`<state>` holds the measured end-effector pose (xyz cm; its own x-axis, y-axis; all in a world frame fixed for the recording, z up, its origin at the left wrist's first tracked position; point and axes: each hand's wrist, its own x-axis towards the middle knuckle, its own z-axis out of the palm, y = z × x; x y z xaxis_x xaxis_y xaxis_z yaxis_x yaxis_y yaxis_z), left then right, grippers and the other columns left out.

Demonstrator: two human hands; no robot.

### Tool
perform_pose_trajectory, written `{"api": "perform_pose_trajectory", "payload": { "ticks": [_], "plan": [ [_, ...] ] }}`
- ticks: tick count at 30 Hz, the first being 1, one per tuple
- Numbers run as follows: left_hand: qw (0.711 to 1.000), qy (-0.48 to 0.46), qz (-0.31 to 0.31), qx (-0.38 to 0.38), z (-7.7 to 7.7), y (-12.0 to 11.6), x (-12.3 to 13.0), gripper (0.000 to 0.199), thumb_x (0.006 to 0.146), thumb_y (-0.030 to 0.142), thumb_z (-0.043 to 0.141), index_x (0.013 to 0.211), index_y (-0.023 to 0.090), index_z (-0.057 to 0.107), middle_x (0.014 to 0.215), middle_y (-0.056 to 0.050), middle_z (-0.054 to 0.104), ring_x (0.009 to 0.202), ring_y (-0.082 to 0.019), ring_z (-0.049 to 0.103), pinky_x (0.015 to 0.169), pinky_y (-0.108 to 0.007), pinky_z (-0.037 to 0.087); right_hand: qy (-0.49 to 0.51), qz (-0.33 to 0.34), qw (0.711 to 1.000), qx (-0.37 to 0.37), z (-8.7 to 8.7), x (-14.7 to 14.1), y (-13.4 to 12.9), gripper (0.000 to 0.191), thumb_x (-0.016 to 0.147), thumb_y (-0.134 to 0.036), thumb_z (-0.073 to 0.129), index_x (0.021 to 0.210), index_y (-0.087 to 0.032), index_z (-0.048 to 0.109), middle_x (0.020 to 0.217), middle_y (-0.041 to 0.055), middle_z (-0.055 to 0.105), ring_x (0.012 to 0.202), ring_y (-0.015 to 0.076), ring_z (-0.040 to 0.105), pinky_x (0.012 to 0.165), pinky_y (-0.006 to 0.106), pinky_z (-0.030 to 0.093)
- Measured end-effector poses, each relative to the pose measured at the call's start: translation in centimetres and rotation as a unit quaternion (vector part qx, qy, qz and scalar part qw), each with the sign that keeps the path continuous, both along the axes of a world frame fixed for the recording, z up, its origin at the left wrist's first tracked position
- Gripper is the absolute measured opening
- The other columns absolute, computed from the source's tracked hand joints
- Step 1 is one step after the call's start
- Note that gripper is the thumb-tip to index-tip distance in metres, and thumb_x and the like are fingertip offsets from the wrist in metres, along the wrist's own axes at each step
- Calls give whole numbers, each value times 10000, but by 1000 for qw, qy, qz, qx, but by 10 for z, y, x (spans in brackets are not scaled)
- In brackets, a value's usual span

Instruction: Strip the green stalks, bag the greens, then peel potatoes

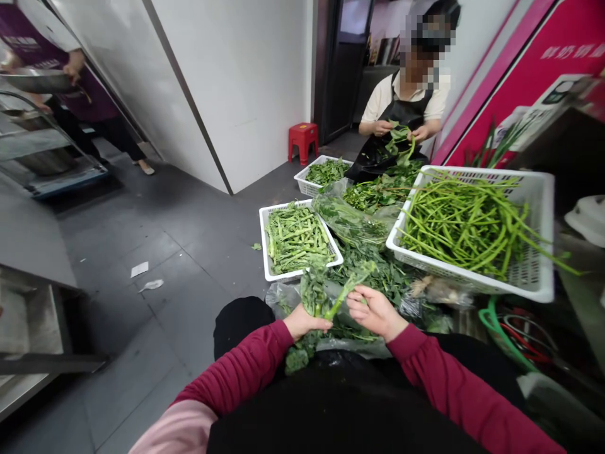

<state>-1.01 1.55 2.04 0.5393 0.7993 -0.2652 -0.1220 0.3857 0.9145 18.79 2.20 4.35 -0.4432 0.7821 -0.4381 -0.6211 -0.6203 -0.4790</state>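
My left hand (306,321) is closed around a few leafy green stalks (338,302) with thick pale stems and ruffled leaves. More leaves hang down below its wrist. Close by on the right, my right hand (375,312) has its fingers curled at the side of the upper stem; what they pinch, if anything, is too small to make out. Under both hands lie an opened clear plastic bag (283,295) and a heap of loose leafy greens (373,271). Just beyond my left hand, a white basket (265,252) holds trimmed stalks of similar greens.
A large white basket (543,233) of long green stems stands at the right, above a green basket (491,325). Across the pile, a co-worker (406,120) handles leafy greens beside another white basket (302,185). A red stool (303,140) and a cart (42,148) stand farther off.
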Motion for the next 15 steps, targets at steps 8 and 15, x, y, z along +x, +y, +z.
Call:
{"api": "perform_pose_trajectory", "payload": {
  "ticks": [8, 15],
  "plan": [
    [1000, 25, -1, 16, -1, -5, 15, 485, 397, 276, 893, 795, 141, 650, 756, -10, 650, 736, -153, 568, 791, -308, 450, 5, -4, 998, -70, 12, -6, 0, 192, 741, -179, 545, 682, -208, 365, 503, -97, 257, 372, 36, 99, 353, 168, 95],
    [994, -21, 97, -55, 11, 31, 14, 325, 569, 356, 796, 571, 130, 562, 483, 8, 546, 431, -82, 463, 474, -222, 360, -83, 32, 995, -55, -15, -8, -13, 183, 634, -169, 552, 755, -216, 423, 450, -120, 263, 348, 39, 106, 356, 187, 51]
  ]
}}
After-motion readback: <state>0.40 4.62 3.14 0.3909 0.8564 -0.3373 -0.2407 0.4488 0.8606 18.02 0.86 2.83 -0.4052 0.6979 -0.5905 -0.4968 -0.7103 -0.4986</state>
